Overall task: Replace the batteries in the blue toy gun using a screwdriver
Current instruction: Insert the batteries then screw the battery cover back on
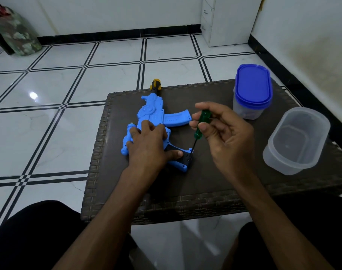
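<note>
One blue toy gun (156,117) lies flat on the woven surface (205,180), left hand (146,145) pressing it, fingers (144,126) spread. Right hand (222,133) fingers (203,127) pinch one green screwdriver (202,123), tip at the grip. Two plastic containers right of those fingers: one blue-lidded container (252,90), one open container (296,139).

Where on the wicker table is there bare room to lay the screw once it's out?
Bare patches: the near strip of the table between the forearms, and the far middle between the toy gun and lidded container. The right edge is crowded by the open container.
</note>
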{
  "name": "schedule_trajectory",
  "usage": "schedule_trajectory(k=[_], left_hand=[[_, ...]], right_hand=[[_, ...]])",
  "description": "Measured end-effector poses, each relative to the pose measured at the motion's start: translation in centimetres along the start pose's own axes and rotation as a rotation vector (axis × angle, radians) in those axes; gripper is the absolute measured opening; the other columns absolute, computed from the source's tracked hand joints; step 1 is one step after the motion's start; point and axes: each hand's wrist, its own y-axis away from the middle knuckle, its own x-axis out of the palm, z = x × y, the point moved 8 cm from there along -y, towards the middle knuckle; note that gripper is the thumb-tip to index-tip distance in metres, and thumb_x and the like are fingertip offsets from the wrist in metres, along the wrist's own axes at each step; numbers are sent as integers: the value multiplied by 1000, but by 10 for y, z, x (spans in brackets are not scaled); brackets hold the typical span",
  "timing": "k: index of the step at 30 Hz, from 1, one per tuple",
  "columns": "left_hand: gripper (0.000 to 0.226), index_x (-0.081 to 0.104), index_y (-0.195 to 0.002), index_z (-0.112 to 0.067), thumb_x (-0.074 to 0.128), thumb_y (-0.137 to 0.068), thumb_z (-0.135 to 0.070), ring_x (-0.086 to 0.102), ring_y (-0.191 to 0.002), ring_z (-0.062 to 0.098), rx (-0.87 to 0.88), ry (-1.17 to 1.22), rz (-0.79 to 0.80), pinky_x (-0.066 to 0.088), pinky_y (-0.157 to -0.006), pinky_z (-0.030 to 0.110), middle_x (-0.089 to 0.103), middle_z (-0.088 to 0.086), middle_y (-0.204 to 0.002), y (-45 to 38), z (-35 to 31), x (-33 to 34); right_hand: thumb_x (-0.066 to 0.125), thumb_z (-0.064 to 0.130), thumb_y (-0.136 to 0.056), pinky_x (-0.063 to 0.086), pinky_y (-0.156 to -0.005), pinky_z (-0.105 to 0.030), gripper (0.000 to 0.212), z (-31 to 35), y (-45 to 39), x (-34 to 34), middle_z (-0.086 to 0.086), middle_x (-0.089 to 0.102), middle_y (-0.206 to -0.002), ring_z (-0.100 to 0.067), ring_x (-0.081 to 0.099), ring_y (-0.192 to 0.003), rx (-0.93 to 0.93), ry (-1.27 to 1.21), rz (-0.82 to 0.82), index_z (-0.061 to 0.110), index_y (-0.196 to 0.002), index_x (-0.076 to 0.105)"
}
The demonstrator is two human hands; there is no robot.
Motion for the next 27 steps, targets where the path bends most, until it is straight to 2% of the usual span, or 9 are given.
schedule_trajectory(k=[4,8,10,14,16,18,21,24,27], left_hand=[[54,52,-103,-25,78,-67,-55,29,-122,35,1,-12,-3,37,-101,55,37,1,-120,0,0,0],[55,52,-105,-24,77,-68,-56,30,-120,33,12,-16,-8,37,-100,54,36,0,-120,1,0,-1],[55,52,-105,-24,77,-68,-56,30,-119,33,13,-13,-12,37,-100,53,36,0,-120,1,0,-1],[56,52,-106,-23,76,-69,-56,29,-120,32,19,-18,-19,37,-100,53,36,1,-122,2,-1,-1],[56,52,-106,-23,76,-69,-56,29,-120,31,20,-20,-25,37,-100,53,36,1,-123,3,-1,-2],[55,53,-106,-23,77,-69,-56,29,-118,30,20,-17,-33,38,-99,52,36,1,-123,3,0,-2],[55,52,-104,-24,77,-68,-56,29,-117,29,13,-17,-32,37,-99,50,36,0,-123,2,0,-1],[54,51,-104,-25,76,-68,-57,29,-116,28,16,-27,-24,37,-99,50,36,0,-122,2,-1,1],[54,52,-106,-25,76,-69,-57,30,-117,29,17,-27,-18,38,-99,51,36,0,-123,2,-1,1]], right_hand=[[62,0,-92,59,-89,-39,30,-1,-2,2,0,71,-104,-17,72,-101,2,-2,44,10,-121,62],[65,-2,-90,59,-87,-33,42,1,-7,9,4,66,-107,-16,70,-102,-9,57,153,13,-128,59],[68,1,-90,60,-83,-35,36,6,-9,14,1,63,-105,-18,69,-98,-73,140,220,12,-124,64],[73,15,-89,55,-74,-25,21,14,-15,23,-4,63,-101,-13,64,-88,-184,342,266,12,-110,71],[70,20,-91,53,-72,-26,20,16,-18,25,-4,61,-100,-11,61,-85,-225,411,279,11,-109,69],[62,17,-95,53,-79,-29,21,16,-20,23,-3,63,-107,-12,63,-94,-225,381,315,8,-114,67],[51,0,-96,56,-89,-34,27,12,-17,15,-5,68,-115,-13,66,-108,-136,205,329,3,-119,66],[55,-2,-96,58,-88,-39,31,12,-9,12,-6,69,-110,-17,69,-104,-96,117,296,8,-124,63],[65,1,-93,56,-81,-29,27,15,-7,11,-7,66,-100,-15,67,-94,-165,201,238,8,-118,68]])
